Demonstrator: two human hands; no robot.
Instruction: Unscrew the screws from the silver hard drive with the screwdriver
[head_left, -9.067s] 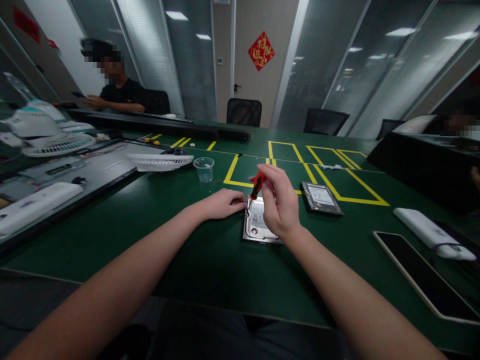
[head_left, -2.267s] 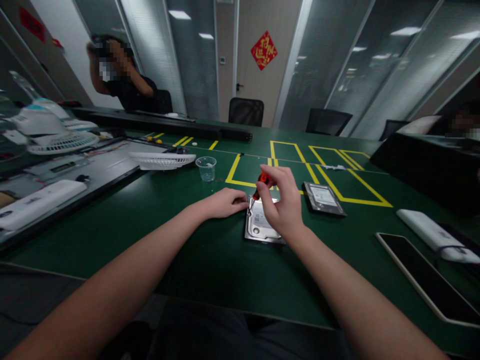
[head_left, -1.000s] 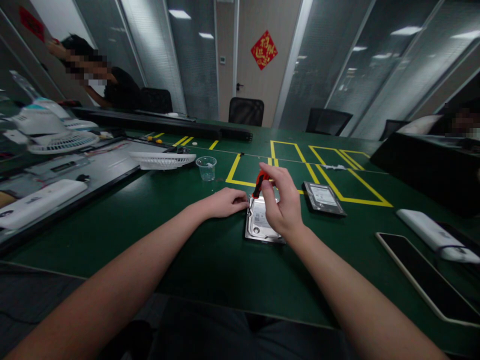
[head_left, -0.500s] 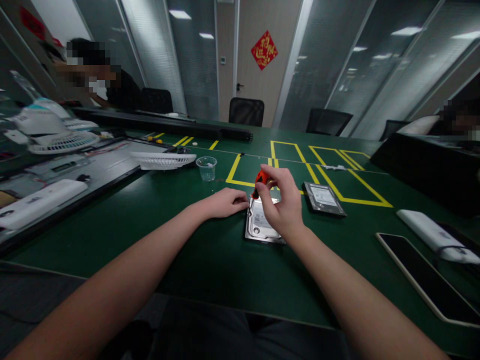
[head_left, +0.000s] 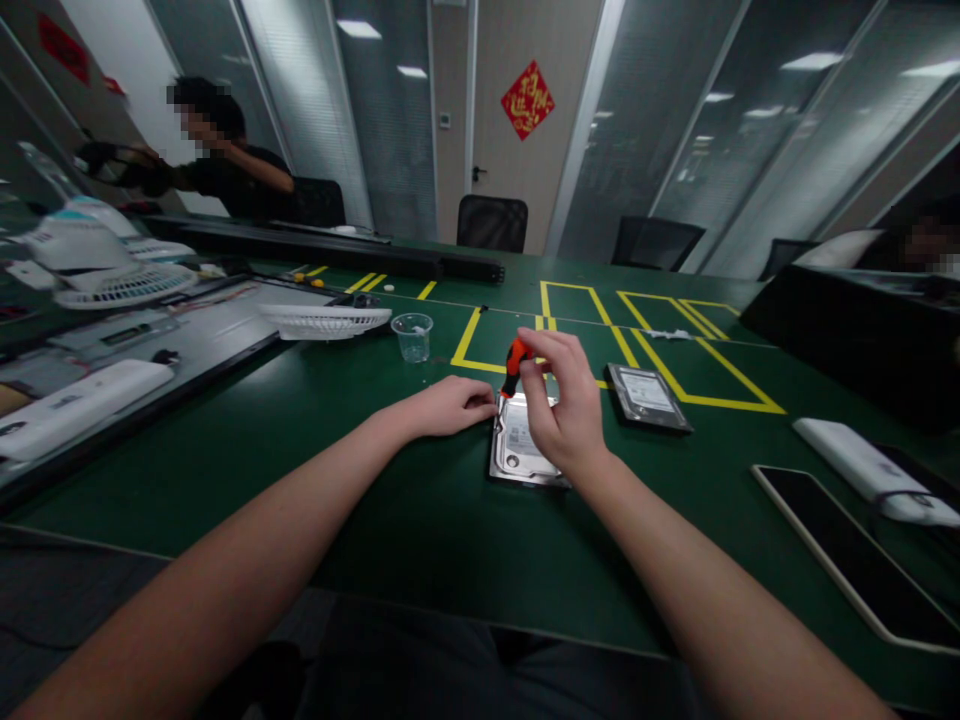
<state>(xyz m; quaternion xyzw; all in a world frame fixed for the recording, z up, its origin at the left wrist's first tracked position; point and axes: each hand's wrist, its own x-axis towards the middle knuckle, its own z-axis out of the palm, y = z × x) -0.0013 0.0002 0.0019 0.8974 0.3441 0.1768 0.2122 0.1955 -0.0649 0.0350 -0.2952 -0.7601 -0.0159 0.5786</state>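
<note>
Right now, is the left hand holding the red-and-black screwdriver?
No, the right hand grips the screwdriver over the silver rectangular hard drive.

We're seeing an HDD (head_left: 517,465) lying flat, silver on top w/ a pale label (head_left: 517,437), its far R part hidden. It's resting approx. mid-width, set in from the desk's (head_left: 420,520) near edge. We're also seeing a red-orange & blk screwdriver (head_left: 514,370) standing tilted, handle up & leaning R, its thin shaft pointing down nr the HDD's far L corner; tip contact's unclear.
</note>
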